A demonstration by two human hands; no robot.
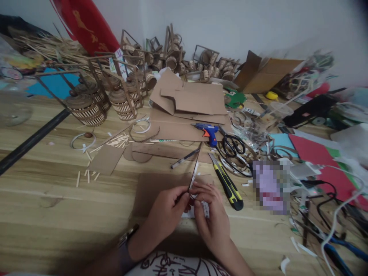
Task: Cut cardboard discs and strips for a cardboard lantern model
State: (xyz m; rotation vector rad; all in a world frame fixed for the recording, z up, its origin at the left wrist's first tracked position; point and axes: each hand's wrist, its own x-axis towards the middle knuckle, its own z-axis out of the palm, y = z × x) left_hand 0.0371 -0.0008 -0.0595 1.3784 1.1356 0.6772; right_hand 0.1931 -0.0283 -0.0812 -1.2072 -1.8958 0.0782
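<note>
My left hand (166, 212) and my right hand (211, 214) meet low in the middle, over a brown cardboard sheet (152, 189) on the wooden table (57, 207). Both pinch a long thin strip (194, 172) that slants up and away from my fingers. A small white piece (204, 209) shows under my right fingers. A yellow-and-black utility knife (227, 182) lies just right of my right hand. A watch is on my left wrist.
A pen (185, 158), a blue glue gun (208, 132), black scissors (232, 147), stacked cardboard (189, 103) and small woven lanterns (86, 109) lie further back. Cables, pliers and coloured paper (319, 157) crowd the right. Short sticks (89, 174) scatter at left.
</note>
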